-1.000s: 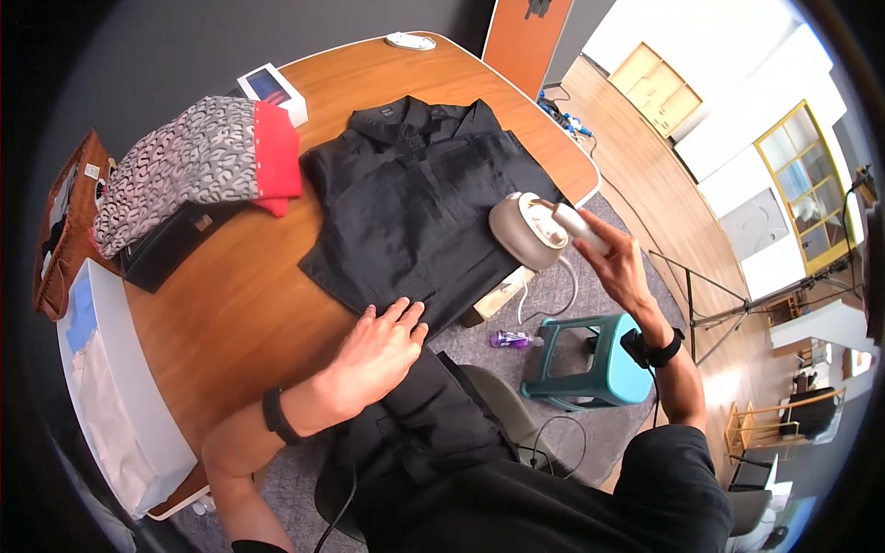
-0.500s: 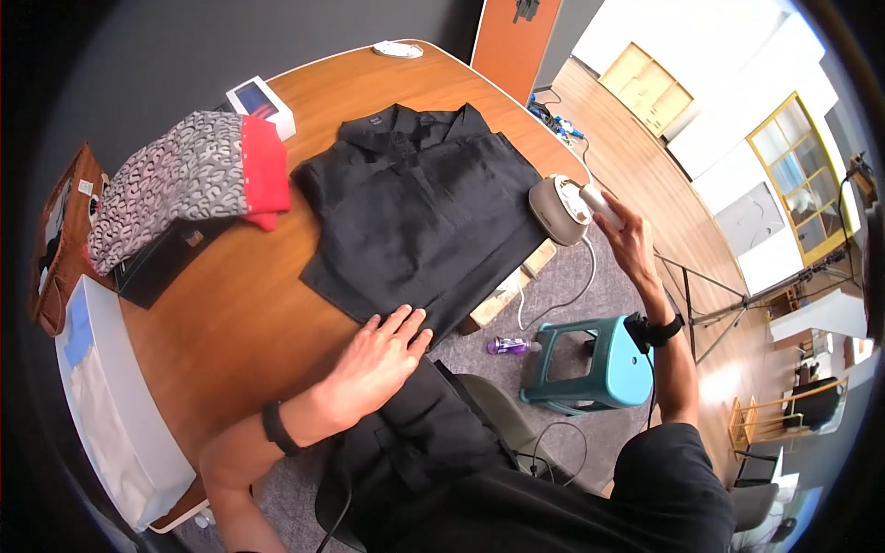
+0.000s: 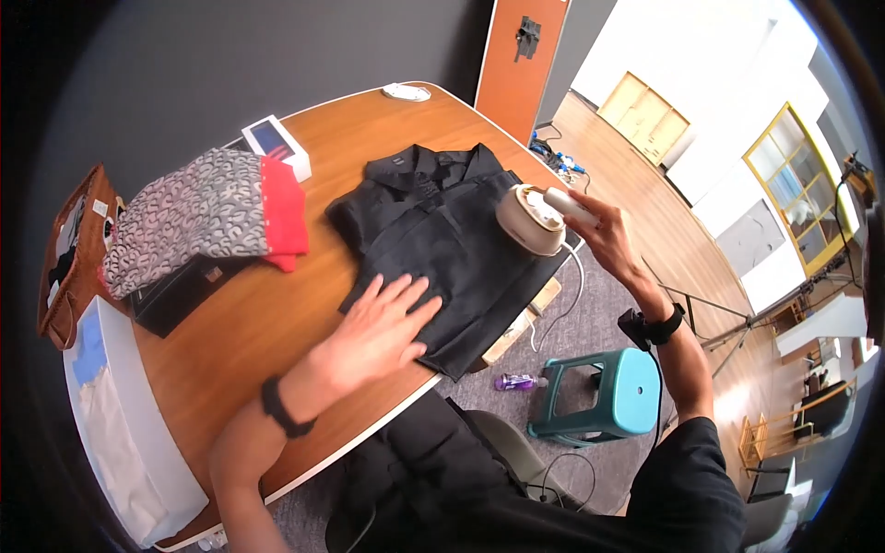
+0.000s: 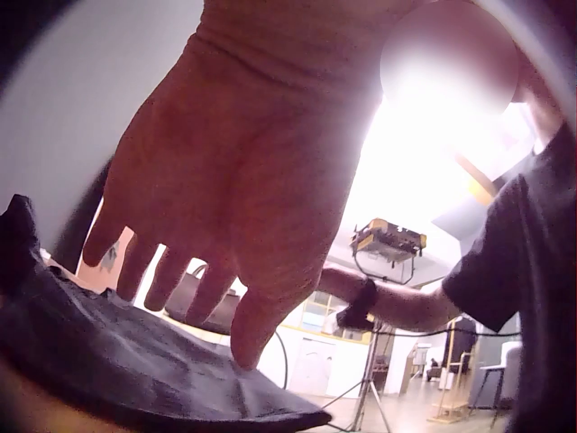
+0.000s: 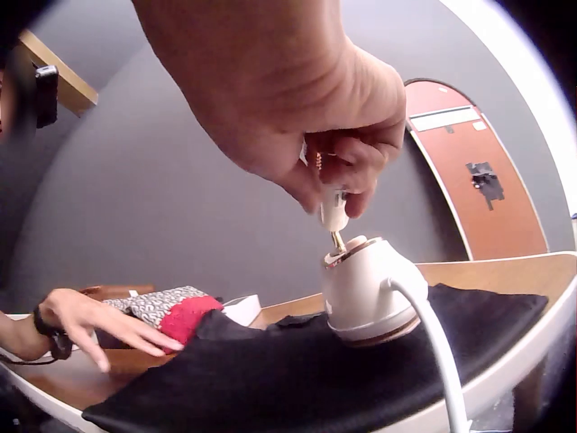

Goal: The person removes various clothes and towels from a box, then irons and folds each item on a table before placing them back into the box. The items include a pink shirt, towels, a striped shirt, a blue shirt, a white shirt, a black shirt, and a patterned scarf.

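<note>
A black shirt (image 3: 442,249) lies folded on the wooden table, its collar toward the far side. The right hand (image 3: 607,238) grips the handle of a white and beige iron (image 3: 530,221), which stands over the shirt's right part; in the right wrist view the iron (image 5: 365,293) has its base at the cloth and the fingers curl round the handle. The left hand (image 3: 373,336), fingers spread, is at the shirt's near left edge. In the left wrist view the left hand (image 4: 234,162) shows its palm, fingers straight, above the cloth (image 4: 135,361); contact is hard to tell.
Left on the table (image 3: 240,350) are a patterned red-edged cloth (image 3: 198,207) on a black box, a brown bag (image 3: 78,249) and a white box (image 3: 152,433). A white cord (image 3: 579,290) hangs from the iron near a teal stool (image 3: 599,396).
The iron first moved right to the shirt's edge, then back left over the cloth. The left hand's fingers have spread, and the head view has shifted.
</note>
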Demonstrator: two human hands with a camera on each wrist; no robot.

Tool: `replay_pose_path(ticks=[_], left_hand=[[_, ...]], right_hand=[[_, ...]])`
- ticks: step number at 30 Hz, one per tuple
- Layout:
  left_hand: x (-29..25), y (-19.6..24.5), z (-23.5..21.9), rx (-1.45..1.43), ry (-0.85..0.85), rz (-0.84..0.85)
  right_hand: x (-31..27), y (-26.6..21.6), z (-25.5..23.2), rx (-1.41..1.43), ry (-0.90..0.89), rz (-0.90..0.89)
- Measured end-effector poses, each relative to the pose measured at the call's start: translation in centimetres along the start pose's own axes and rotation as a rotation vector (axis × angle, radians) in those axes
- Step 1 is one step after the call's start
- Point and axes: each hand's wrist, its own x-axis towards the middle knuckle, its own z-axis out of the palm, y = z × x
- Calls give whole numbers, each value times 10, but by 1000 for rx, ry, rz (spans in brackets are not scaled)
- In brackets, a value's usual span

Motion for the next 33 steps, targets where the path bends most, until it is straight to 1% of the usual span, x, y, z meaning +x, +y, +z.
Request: replay_pose_path(ticks=[1,3,4,7,8,9,10,12,15,16,17,19,20,22,24,26,28,29,31,32,33], left_hand=[[12,-9,3,10,11,-27],[33,-27,16,109,17,-128],[41,-37,21,156,11,-188],[45,-54,24,317,-144,-427],[42,-54,19,245,-218,-507],[39,-55,19,218,-205,-521],[33,-55,21,191,-193,-534],[25,-54,18,182,-192,-572],[20,-60,13,172,-208,-640],[16,-58,15,261,-112,-615],[16,-58,10,206,-169,-641],[19,-56,-10,90,-280,-692],[19,-54,-17,76,-265,-680],[19,-48,-30,46,-232,-659],[19,-42,-40,33,-115,-591],[21,-45,-41,76,0,-486],[27,-58,-24,168,126,-362],[31,-68,-19,138,154,-349],[42,-99,-9,77,213,-321],[44,-120,1,68,208,-294],[45,-127,-1,63,195,-309]], right_hand=[[5,-13,5,4,-39,-3],[11,-25,23,36,-41,-125],[13,-33,28,19,-72,-143],[18,-55,43,47,-167,-172],[18,-60,46,41,-192,-159],[17,-62,50,36,-215,-145],[17,-58,55,25,-201,-148],[18,-43,62,-2,-181,-162],[21,-20,60,-90,-124,-115],[24,-7,60,-92,-102,-112],[24,-1,57,-132,-79,-85],[26,-1,51,-117,-31,-82],[27,-9,48,-98,-32,-27],[29,-29,42,-142,-48,-74],[31,-46,40,-163,-60,-98],[37,-62,38,-87,-86,-115],[44,-71,42,-39,-92,-155],[48,-81,45,-16,-118,-120],[54,-87,49,-68,-141,-138],[57,-87,52,-58,-128,-201],[60,-86,52,-49,-149,-187]])
